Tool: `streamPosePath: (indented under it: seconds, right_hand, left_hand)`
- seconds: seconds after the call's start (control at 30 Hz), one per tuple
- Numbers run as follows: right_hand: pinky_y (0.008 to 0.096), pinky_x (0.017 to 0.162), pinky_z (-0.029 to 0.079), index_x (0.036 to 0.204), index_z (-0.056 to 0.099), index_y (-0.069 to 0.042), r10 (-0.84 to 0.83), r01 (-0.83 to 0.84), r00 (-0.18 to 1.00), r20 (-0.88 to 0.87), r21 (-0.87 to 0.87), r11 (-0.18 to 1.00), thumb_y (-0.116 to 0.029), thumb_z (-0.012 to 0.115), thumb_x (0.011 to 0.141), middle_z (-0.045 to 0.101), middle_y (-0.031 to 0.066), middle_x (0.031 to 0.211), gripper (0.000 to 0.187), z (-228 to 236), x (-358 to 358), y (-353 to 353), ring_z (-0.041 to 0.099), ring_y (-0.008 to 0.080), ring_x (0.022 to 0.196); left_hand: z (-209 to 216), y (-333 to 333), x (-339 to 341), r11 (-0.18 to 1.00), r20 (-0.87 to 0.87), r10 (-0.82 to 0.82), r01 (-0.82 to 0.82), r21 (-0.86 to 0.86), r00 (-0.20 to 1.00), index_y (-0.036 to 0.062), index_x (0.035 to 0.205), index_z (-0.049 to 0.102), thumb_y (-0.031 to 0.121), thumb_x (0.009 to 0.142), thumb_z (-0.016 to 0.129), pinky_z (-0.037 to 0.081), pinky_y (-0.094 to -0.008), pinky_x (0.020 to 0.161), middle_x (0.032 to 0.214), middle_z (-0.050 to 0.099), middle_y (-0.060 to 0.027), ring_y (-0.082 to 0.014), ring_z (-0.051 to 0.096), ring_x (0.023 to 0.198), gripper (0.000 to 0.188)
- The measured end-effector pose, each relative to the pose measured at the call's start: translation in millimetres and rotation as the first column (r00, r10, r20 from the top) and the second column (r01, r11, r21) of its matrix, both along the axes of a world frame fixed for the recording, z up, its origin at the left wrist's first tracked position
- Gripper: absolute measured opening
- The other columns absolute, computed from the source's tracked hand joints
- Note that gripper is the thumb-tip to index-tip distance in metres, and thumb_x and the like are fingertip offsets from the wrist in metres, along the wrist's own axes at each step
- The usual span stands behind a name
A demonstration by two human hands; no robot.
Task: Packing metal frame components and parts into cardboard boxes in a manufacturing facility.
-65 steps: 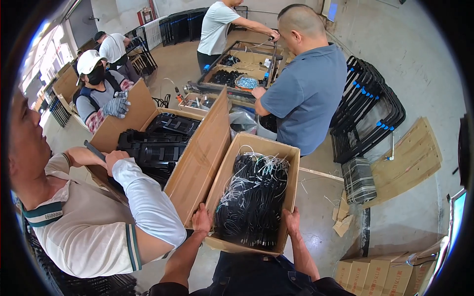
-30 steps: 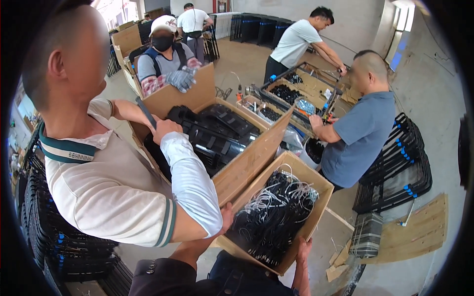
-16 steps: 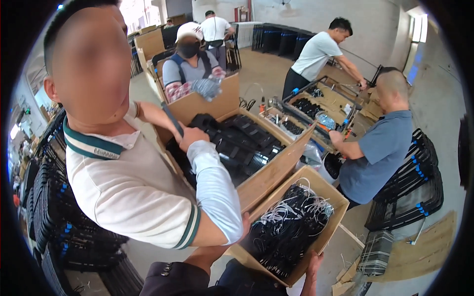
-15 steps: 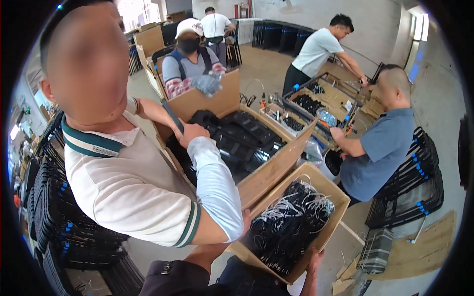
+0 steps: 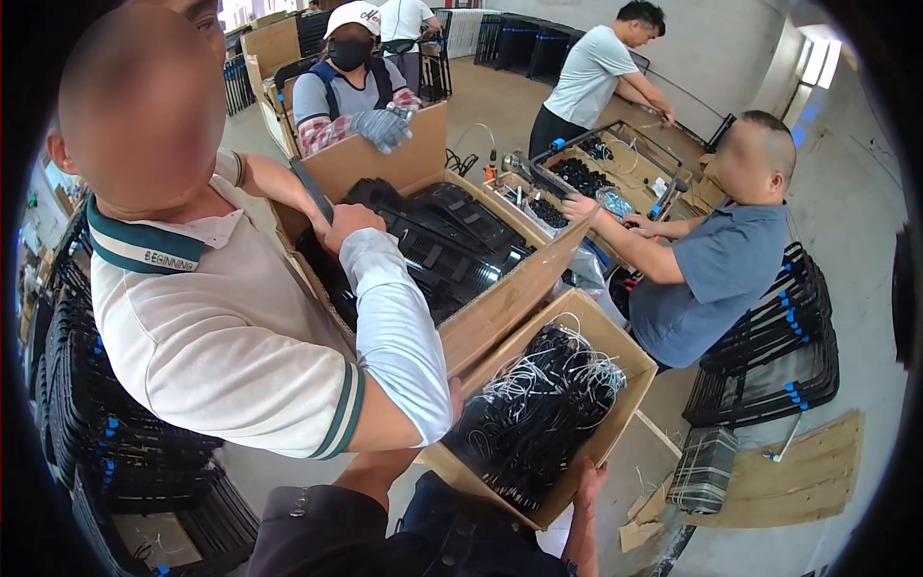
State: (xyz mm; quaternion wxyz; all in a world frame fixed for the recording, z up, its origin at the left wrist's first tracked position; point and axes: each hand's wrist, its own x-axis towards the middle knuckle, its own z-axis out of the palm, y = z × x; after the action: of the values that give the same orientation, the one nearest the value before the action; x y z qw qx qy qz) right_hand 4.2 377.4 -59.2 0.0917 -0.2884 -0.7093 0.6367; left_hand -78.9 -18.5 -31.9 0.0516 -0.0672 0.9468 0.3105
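An open cardboard box (image 5: 620,423) full of black cables with white ends (image 5: 538,413) is in front of me at waist height. My right hand (image 5: 588,484) grips its near right corner, fingers curled over the side. On the opposite side my left hand (image 5: 456,396) shows only in part against the box wall; a co-worker's elbow and light sleeve hide the rest. That co-worker, in a cream polo shirt (image 5: 212,356), stands close on my left and grasps a dark flat bar (image 5: 312,190).
A larger carton (image 5: 514,298) of black plastic parts stands just beyond the box. Farther on, a person in grey gloves (image 5: 383,130) and two workers stand around a bench (image 5: 615,163) with trays of small parts. Black frames (image 5: 760,361) are stacked right and left; flattened cardboard (image 5: 788,471) lies at right.
The whole scene has shifted slightly up and left in view. The gloved person's hands have come together, and the worker in the blue-grey shirt has moved an arm over the bench. My grip looks unchanged.
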Motion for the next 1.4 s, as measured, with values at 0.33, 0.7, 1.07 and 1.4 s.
streamPosePath:
  seconds: [0.33,0.7,1.07,1.4]
  right_hand:
    - [0.0359,0.08,0.052,0.118,0.062,0.004,-0.039,0.039,0.999,0.011,0.034,0.999,-0.015,0.067,0.088,0.07,0.0121,0.102,0.036,-4.2,-6.1,3.4,0.064,0.0214,0.088]
    - [0.0339,0.071,0.051,0.118,0.06,0.001,-0.044,0.042,0.997,0.067,0.027,0.999,-0.015,0.066,0.09,0.068,0.0074,0.095,0.033,-1.4,-2.4,0.2,0.061,0.0177,0.08]
    - [0.0357,0.07,0.052,0.117,0.06,0.002,-0.038,0.036,0.997,0.066,0.038,0.999,-0.016,0.067,0.089,0.067,0.0091,0.095,0.034,9.8,-6.5,-3.8,0.061,0.0188,0.079]
    - [0.0339,0.066,0.051,0.118,0.059,0.0,-0.036,0.032,0.997,0.073,0.06,0.998,-0.014,0.066,0.09,0.067,0.0072,0.091,0.032,13.7,1.6,-1.7,0.061,0.0159,0.076]
  left_hand:
    - [-24.9,0.7,-5.5,0.999,-0.05,-0.006,0.005,-0.038,0.999,0.0009,0.109,0.047,0.017,0.093,0.061,0.053,-0.062,0.077,0.098,0.07,-0.0286,-0.0513,0.069,0.085,0.027]
    - [-20.0,2.1,-2.5,0.988,-0.124,-0.034,0.015,-0.152,0.992,0.0032,0.11,0.047,0.017,0.091,0.061,0.052,-0.0627,0.08,0.102,0.07,-0.0286,-0.0506,0.068,0.089,0.028]
    - [-6.2,0.3,-7.3,0.983,0.053,-0.036,0.045,-0.178,0.998,0.0042,0.112,0.047,0.021,0.092,0.064,0.052,-0.0632,0.083,0.104,0.07,-0.0288,-0.0515,0.068,0.091,0.031]
    - [-6.1,3.5,0.5,0.986,0.026,-0.046,0.049,-0.157,0.999,0.0041,0.113,0.047,0.021,0.092,0.065,0.052,-0.0627,0.086,0.112,0.068,-0.029,-0.051,0.067,0.098,0.033]
